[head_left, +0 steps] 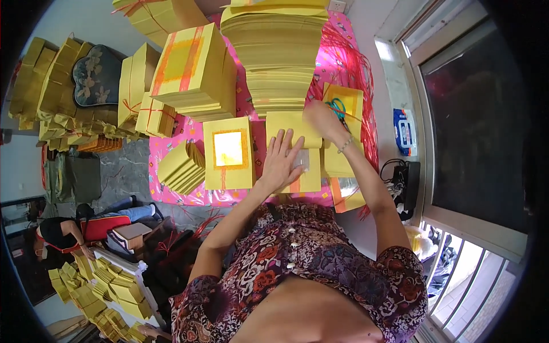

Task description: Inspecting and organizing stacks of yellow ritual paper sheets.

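Note:
My left hand lies flat with spread fingers across a yellow paper sheet in front of me. Under its fingertips the sheet's upper part looks folded over, and a pale square patch shows beside the thumb. Just beyond the sheet's upper right side is my right hand, smeared by motion, so its fingers cannot be made out. Close by, teal-handled scissors rest on more yellow paper. Left of my left hand sits a yellow paper pile topped with a shiny square in an orange border.
A tall yellow paper stack and a block of bordered sheets stand at the back of the pink-covered table. Folded paper lies at left, red strings along the right edge. Another person is at lower left.

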`<action>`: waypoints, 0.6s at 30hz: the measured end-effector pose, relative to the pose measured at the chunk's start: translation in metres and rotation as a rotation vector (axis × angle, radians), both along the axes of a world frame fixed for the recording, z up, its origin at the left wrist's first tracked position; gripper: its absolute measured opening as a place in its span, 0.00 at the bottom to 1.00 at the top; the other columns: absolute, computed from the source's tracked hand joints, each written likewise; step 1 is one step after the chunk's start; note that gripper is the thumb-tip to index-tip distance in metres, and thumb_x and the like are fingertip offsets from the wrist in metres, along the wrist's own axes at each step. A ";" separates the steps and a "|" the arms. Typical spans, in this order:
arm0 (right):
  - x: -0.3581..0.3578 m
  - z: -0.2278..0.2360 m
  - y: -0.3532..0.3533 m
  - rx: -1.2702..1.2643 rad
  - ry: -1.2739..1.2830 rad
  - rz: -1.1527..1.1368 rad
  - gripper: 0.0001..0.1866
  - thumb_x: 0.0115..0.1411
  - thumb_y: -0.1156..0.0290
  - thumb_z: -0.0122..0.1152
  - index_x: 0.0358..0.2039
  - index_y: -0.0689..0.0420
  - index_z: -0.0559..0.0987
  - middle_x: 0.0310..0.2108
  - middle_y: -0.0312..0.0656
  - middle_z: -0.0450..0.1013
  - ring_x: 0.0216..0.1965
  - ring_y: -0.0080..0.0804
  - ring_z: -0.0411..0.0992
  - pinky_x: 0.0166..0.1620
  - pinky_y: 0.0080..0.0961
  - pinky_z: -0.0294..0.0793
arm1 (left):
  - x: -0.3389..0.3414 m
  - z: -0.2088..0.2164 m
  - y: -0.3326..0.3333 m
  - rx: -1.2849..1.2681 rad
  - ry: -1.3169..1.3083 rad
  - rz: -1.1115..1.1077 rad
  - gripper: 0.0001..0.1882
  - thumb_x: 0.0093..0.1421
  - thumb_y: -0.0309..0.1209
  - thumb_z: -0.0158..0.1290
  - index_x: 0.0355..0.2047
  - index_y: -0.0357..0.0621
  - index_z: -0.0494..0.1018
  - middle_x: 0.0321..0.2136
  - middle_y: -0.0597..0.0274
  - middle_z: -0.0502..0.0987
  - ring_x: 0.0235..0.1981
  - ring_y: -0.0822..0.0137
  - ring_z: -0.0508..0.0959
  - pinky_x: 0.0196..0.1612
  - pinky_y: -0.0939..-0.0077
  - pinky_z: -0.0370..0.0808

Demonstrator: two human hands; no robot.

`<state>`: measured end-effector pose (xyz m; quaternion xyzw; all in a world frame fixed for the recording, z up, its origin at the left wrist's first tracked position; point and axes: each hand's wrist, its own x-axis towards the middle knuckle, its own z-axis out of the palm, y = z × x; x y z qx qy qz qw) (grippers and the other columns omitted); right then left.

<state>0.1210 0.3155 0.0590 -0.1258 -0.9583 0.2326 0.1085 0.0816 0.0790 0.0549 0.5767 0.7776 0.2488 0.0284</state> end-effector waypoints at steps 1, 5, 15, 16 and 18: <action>-0.003 0.000 -0.001 0.004 0.001 0.007 0.13 0.63 0.62 0.59 0.39 0.58 0.80 0.37 0.47 0.74 0.46 0.48 0.73 0.48 0.44 0.71 | -0.003 -0.003 0.001 -0.022 0.014 0.002 0.47 0.55 0.45 0.60 0.72 0.51 0.51 0.69 0.40 0.51 0.70 0.37 0.49 0.71 0.42 0.47; -0.010 -0.002 -0.011 0.245 0.042 -0.003 0.12 0.61 0.64 0.60 0.39 0.58 0.80 0.38 0.45 0.75 0.46 0.44 0.73 0.48 0.43 0.70 | -0.004 -0.010 0.003 -0.046 -0.013 0.016 0.48 0.55 0.47 0.60 0.72 0.51 0.51 0.70 0.39 0.50 0.71 0.37 0.48 0.71 0.42 0.47; -0.035 -0.010 -0.023 -0.008 -0.105 0.065 0.12 0.63 0.68 0.57 0.45 0.58 0.78 0.42 0.47 0.76 0.48 0.48 0.74 0.49 0.46 0.73 | -0.005 -0.016 0.007 -0.072 0.007 0.021 0.47 0.56 0.49 0.58 0.72 0.51 0.51 0.70 0.39 0.50 0.71 0.37 0.48 0.71 0.43 0.47; -0.036 -0.009 -0.024 -0.008 -0.108 0.067 0.12 0.63 0.68 0.57 0.45 0.58 0.78 0.42 0.47 0.76 0.48 0.48 0.74 0.49 0.46 0.73 | -0.005 -0.017 0.007 -0.066 0.005 0.021 0.47 0.56 0.49 0.58 0.72 0.51 0.52 0.70 0.39 0.50 0.71 0.37 0.48 0.71 0.43 0.47; -0.037 -0.008 -0.024 -0.018 -0.128 0.060 0.12 0.63 0.69 0.57 0.46 0.57 0.78 0.43 0.46 0.76 0.48 0.49 0.74 0.49 0.46 0.73 | -0.006 -0.017 0.008 -0.066 -0.003 0.018 0.47 0.56 0.49 0.58 0.72 0.51 0.52 0.70 0.39 0.50 0.71 0.37 0.48 0.71 0.43 0.47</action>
